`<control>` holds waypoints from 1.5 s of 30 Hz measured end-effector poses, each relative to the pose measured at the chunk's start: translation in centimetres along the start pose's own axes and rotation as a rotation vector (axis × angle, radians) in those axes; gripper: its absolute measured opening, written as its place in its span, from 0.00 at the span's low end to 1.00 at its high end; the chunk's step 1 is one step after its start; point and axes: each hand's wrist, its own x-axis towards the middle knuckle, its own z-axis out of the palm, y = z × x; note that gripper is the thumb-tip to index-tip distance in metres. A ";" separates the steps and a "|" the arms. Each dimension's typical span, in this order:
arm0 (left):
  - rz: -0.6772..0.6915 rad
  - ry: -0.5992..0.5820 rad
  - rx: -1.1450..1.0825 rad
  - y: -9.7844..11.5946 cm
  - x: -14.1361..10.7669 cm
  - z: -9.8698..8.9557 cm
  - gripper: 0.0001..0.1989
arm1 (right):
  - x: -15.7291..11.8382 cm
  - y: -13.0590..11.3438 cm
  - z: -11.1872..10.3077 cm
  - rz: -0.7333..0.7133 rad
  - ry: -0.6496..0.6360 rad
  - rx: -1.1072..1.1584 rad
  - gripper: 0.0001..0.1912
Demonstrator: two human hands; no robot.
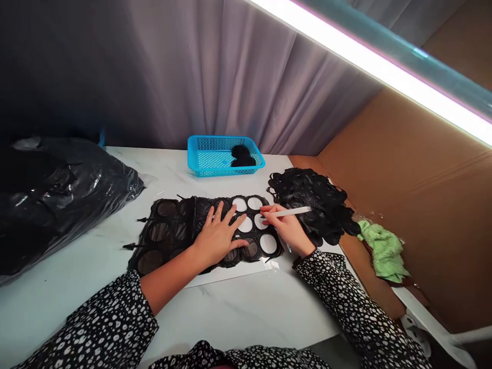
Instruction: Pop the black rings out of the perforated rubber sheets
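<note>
A flat black sheet (188, 225) with rows of round openings lies on the white table. Several openings at its right end show white (268, 244); those further left are covered by a dark, thin film. My left hand (217, 236) rests flat on the sheet with its fingers spread. In my right hand (282, 223) is a slim white pen-like tool (294, 211), gripped like a pencil. Its working tip is hidden by my fingers, close to a white opening near the right edge. Right beside that hand lies a heap of black rubbery-looking pieces (313, 202).
At the back stands a blue perforated basket (196, 166) holding a few round black pieces (242, 156). A large black plastic bag (69, 195) fills the left side. A green cloth (382, 248) lies by the brown wall panel (430, 195) on the right. A bright tube light (369, 61) crosses overhead.
</note>
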 end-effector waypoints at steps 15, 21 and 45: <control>0.260 0.097 0.024 3.0 -9.4 0.4 0.30 | -6.6 -3.0 2.0 -0.109 -0.185 -0.079 0.08; 0.196 0.074 0.034 3.9 -9.1 0.5 0.31 | -6.8 -2.1 2.5 -0.148 -0.261 -0.212 0.09; 0.163 0.110 -0.187 3.7 -9.1 1.9 0.26 | -6.9 -1.9 2.6 -0.594 -0.269 -0.859 0.06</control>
